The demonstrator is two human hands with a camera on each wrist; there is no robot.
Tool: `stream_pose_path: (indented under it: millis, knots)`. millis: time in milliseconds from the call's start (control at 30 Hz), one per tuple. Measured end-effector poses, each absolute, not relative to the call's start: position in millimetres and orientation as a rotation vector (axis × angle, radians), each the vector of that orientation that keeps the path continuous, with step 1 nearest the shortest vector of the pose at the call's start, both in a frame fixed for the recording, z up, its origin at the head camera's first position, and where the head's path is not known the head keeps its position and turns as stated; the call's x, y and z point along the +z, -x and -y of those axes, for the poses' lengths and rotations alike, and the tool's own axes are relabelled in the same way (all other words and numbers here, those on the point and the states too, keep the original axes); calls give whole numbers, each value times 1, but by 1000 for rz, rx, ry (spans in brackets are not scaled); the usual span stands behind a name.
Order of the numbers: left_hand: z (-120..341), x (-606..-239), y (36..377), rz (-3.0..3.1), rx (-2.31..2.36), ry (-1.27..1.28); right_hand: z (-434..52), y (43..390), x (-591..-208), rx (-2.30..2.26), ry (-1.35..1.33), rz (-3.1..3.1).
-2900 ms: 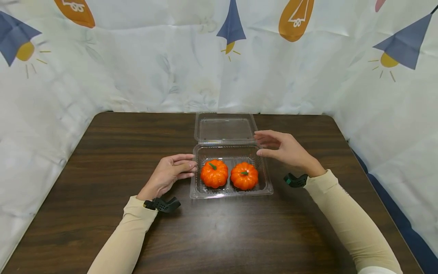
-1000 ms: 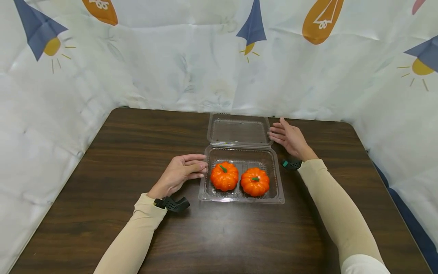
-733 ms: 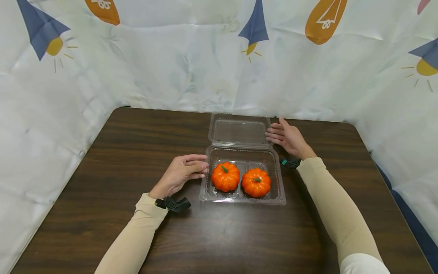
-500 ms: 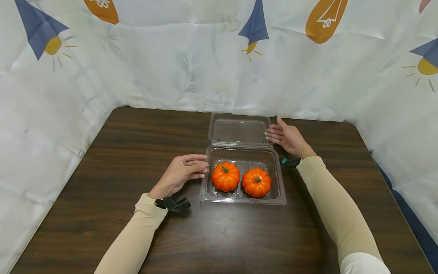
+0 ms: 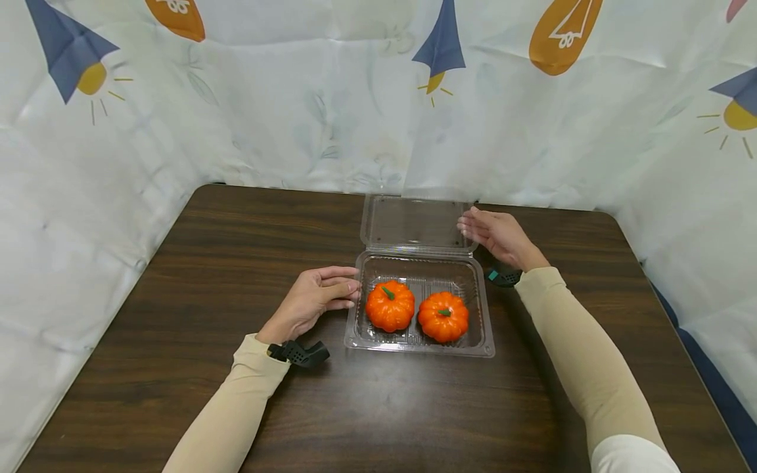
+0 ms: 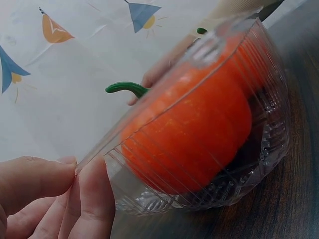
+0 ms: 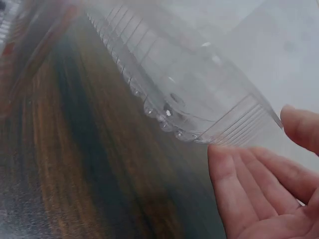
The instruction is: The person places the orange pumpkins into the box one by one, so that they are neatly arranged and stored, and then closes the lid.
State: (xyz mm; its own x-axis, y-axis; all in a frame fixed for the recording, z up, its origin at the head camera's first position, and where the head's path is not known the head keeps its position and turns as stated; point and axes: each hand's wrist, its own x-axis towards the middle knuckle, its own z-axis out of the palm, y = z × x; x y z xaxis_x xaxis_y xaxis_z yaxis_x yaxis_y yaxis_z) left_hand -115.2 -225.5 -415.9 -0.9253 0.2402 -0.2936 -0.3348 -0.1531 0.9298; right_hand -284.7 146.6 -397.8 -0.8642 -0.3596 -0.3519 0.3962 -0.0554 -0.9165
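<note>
- Pinching the tray (image 5: 485, 341) rim, our left hand (image 5: 310, 303) steadies it mid-table (image 5: 177, 295).
- Two pumpkins (image 5: 389, 306) sit inside, side by side.
- Our right hand (image 5: 499, 236), fingers straight, lifts the hinged lid (image 5: 414, 223).
- We read no writing.

Your head view is evenly and brightly lit from overhead; a soft pale sheen lies on the table (image 5: 378, 401) toward 6 o'clock, and shadows under the forearms are faint; straight edges bow outward toward the corners, at 2 and 10 o'clock most of all. Your left wrist view is dimmer; the pumpkin (image 6: 194, 134) is sharp, while the backdrop at 11 o'clock is soft. Your right wrist view is blurred at 10 o'clock; the clear lid (image 7: 189, 94) shows small glare spots near centre.
</note>
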Motion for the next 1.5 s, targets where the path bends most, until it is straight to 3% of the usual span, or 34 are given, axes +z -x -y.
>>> stream_pose_path:
  millis: [1500]
  knots:
    - [220, -424, 135, -1778, 2127, 61, -160, 285, -350, -1977, 122, -1718]
